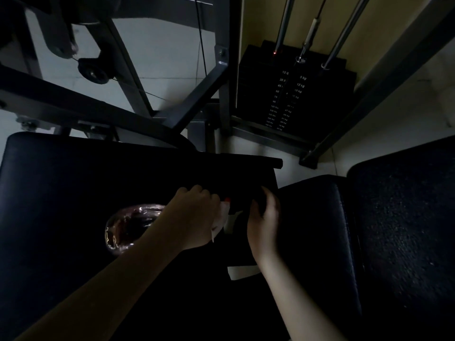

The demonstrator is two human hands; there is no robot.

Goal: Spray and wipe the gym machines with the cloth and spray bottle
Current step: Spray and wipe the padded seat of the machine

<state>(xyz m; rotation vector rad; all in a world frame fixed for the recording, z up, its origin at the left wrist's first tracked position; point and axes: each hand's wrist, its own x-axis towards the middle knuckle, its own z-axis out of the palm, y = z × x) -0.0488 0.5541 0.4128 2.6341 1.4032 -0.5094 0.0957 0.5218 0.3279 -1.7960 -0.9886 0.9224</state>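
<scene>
The scene is very dark. My left hand (197, 217) grips the white trigger head of a clear spray bottle (128, 227). The bottle is held sideways over the black seat pad (61, 183), and its red nozzle tip (227, 199) points right. My right hand (264, 217) is just right of the nozzle. Its fingers curl over the edge of a black cloth (248, 175), which spreads upward from the hand and blends into the dark pad. The nozzle sits a few centimetres from the cloth.
A second black pad (320, 230) lies to the right, with a textured black pad (406, 230) beyond it. The weight stack (293, 94) with its guide rods stands ahead. Grey frame bars (197, 99) and a cable pulley (93, 70) cross the pale tiled floor.
</scene>
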